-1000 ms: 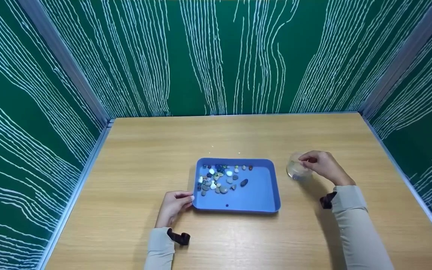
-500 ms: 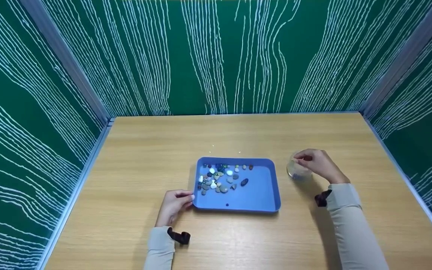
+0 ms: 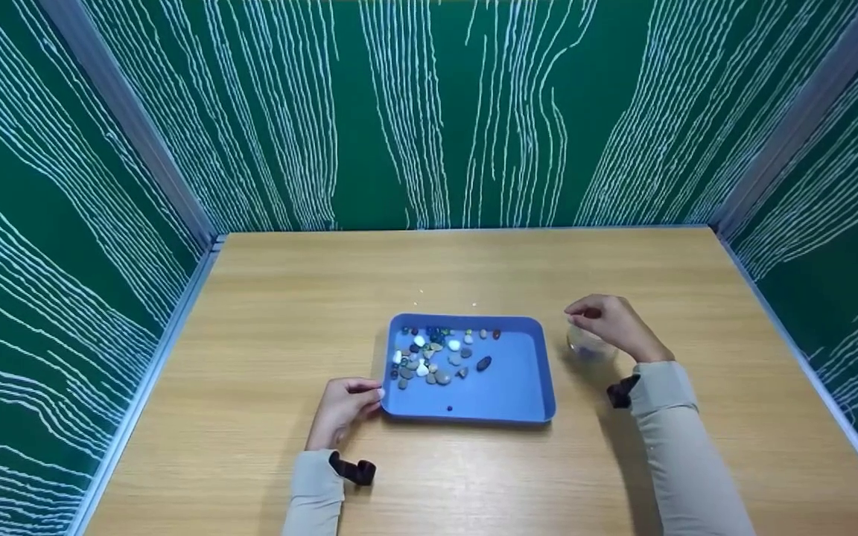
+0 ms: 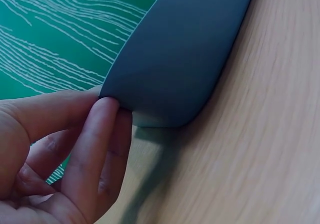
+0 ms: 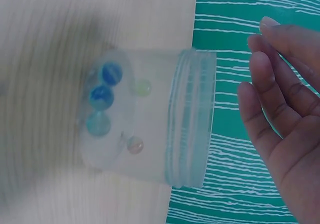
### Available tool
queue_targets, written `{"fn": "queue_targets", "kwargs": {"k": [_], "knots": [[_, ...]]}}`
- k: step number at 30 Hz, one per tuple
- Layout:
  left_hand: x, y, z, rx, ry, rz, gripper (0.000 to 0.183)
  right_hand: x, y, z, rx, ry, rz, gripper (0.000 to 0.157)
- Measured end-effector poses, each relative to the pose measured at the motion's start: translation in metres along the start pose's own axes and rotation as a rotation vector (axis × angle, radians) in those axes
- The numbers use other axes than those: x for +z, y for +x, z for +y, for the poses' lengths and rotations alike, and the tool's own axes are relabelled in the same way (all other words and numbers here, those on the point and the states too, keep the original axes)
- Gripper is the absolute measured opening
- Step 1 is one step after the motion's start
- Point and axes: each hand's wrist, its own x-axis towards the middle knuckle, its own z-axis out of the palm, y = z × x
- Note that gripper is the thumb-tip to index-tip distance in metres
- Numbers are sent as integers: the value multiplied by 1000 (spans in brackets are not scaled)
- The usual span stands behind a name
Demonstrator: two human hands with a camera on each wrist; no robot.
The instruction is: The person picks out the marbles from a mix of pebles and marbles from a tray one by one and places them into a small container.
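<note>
Jar: clear, threaded neck, upright just below the right hand; jar (image 5: 150,115) holds two blue marbles (image 5: 101,97), a pale teal marble (image 5: 98,123), a greenish marble (image 5: 142,87) and a small amber one (image 5: 135,145)
Right hand: right hand (image 3: 617,327) above the jar, fingers loosely bent, tips close together, holding nothing that shows
Tray: blue tray (image 3: 515,391) between the two hands, its left wall pinched by the thumb and fingers of the left hand (image 3: 341,409)
Stones: mixed stones (image 3: 442,377) and small dark marbles clustered on the left hand's side of the tray; a dark oval stone (image 3: 484,363) nearer the right hand, a tiny dark bead (image 3: 450,408) by the near wall
In the way: right hand hides part of the jar's top from the head view; tray wall stands between left fingers and stones
Since a second ago: right hand has shifted toward the tray, fingertips now past the jar's left side; left hand, tray and stones as before
Around: pale specks (image 3: 474,304) on the wooden table (image 3: 310,298), beyond the tray from both hands; black bands (image 3: 354,471) at both wrists
Backdrop: green walls (image 3: 466,112) with white wavering lines, past both hands
</note>
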Motion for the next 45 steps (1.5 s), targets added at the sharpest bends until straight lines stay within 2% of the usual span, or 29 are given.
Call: {"fn": "queue_targets", "kwargs": {"k": [12,19,25,31,41,45], "knots": [[0,-3,3,-1,0,12,24,22,20,-29,-31,23,-49,22],[1,-1,-3,42,-91,-20,30,42,33,-45,-78,13,-57,18],[1,-1,-4,17,-94,-12,29,55,43,-59,-50,26,-90,18],[0,1,-4,15,-88,-12,27,68,51,-69,-77,10,-104,19],[0,2,-4,9,-71,-9,25,91,64,-82,-76,77,-232,25],[0,2,-3,16,-74,-19,26,100,68,-87,-76,62,-248,24]]}}
